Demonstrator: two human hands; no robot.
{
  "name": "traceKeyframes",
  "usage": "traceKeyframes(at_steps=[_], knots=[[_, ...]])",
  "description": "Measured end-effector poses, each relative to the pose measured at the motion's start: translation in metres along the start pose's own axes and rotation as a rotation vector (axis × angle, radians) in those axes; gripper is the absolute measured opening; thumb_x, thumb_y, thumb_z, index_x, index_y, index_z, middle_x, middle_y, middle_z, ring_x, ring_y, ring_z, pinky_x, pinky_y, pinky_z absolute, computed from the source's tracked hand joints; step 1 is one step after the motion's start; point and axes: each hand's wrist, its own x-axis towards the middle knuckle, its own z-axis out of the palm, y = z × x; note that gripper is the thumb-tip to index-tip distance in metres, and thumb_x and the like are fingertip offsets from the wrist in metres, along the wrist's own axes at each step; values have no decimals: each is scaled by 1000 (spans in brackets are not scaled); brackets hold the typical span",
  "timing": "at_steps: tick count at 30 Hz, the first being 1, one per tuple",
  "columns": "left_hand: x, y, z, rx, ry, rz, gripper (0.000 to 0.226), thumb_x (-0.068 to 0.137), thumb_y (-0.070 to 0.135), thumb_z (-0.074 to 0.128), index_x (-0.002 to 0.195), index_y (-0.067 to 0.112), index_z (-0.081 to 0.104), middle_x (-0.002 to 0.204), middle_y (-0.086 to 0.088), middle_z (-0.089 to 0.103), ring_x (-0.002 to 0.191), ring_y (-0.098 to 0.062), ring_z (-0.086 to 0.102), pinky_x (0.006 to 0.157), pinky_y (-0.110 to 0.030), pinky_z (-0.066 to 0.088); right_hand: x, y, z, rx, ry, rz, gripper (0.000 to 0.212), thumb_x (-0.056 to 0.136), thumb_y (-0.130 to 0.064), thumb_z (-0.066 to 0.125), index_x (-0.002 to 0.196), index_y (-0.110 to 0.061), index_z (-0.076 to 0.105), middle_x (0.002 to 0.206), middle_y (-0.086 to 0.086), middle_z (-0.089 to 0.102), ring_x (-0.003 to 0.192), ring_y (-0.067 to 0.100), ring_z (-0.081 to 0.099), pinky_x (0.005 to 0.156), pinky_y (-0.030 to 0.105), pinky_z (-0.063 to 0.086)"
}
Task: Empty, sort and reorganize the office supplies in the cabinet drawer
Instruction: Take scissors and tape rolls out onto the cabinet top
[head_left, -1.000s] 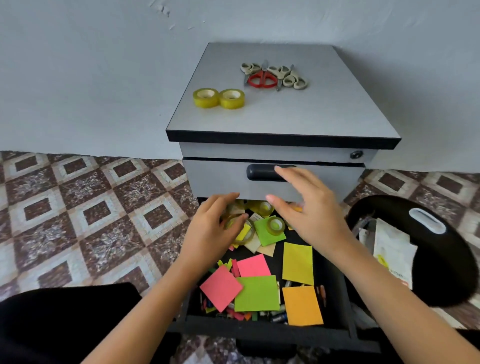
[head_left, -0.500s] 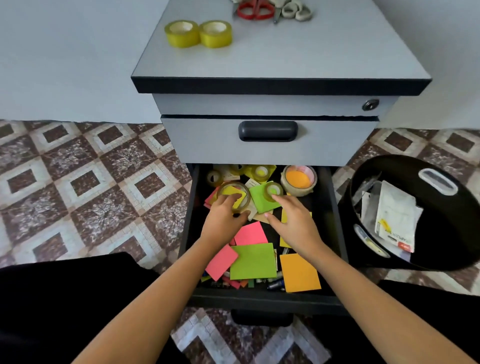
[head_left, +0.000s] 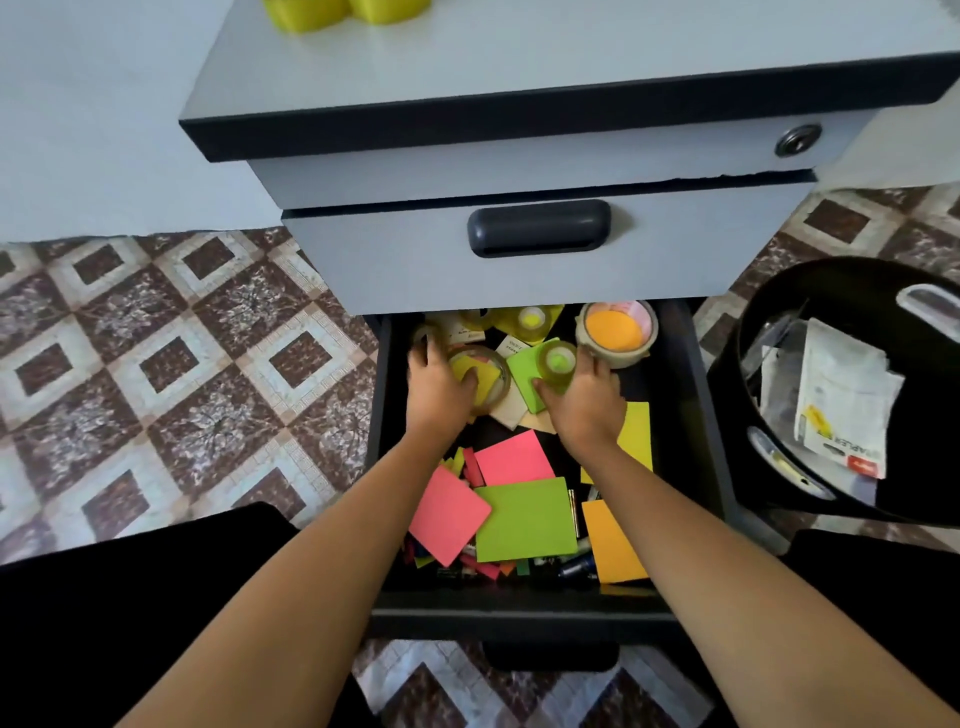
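The open bottom drawer (head_left: 691, 395) holds coloured paper pads, pens and tape rolls. My left hand (head_left: 439, 387) grips a clear tape roll (head_left: 491, 371) lying over yellow paper at the drawer's back left. My right hand (head_left: 582, 400) grips a smaller clear tape roll (head_left: 558, 361) standing on a green pad. A wide beige tape roll (head_left: 618, 332) lies just right of it. Another small roll (head_left: 531, 318) sits further back. Pink (head_left: 447, 512), green (head_left: 524, 519) and orange (head_left: 613, 543) pads lie at the front.
Two yellow tape rolls (head_left: 345, 10) stand on the grey cabinet top (head_left: 519, 57). The drawer above (head_left: 395, 260) is closed and overhangs the open drawer's back. A black bin (head_left: 779, 291) with papers stands to the right. Patterned tile floor (head_left: 156, 364) lies left.
The view has dropped closer to the drawer. Both hands have reached further back, and each has closed round a tape roll.
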Motion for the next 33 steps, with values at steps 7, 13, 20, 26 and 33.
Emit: traceKeyframes(at_steps=[7,13,20,26,33], knots=[[15,-3,3,26,-29,-104,59,95,17,45,147,2,20,150,-21,18,129,-39,37,104,-36,34,9,-1,6,37,12,35,67,86,-40,62,141,-14,35,139,11,40,126,33,38,91,44,40],[15,-4,5,39,-16,-128,46,90,-1,36,136,-3,34,149,-20,15,121,-42,43,96,-34,36,6,3,8,101,39,22,62,84,-39,65,136,-14,43,136,10,44,122,33,41,88,44,40],[10,-1,3,88,-8,-85,40,90,-1,38,130,-1,45,144,-24,22,112,-44,48,91,-35,40,0,5,6,121,43,-2,61,84,-41,64,135,-14,44,137,8,44,123,31,40,91,42,38],[2,-9,1,74,-43,-17,32,90,10,52,120,1,58,134,-16,40,112,-35,53,93,-26,36,-4,6,4,134,44,-11,61,85,-41,64,136,-15,44,136,8,45,124,30,39,91,42,37],[-3,-22,-6,99,-98,43,40,87,6,53,127,9,55,133,-14,39,111,-30,52,82,-15,32,-8,4,0,150,40,-25,62,85,-41,64,137,-15,43,136,8,45,125,29,38,93,44,36]])
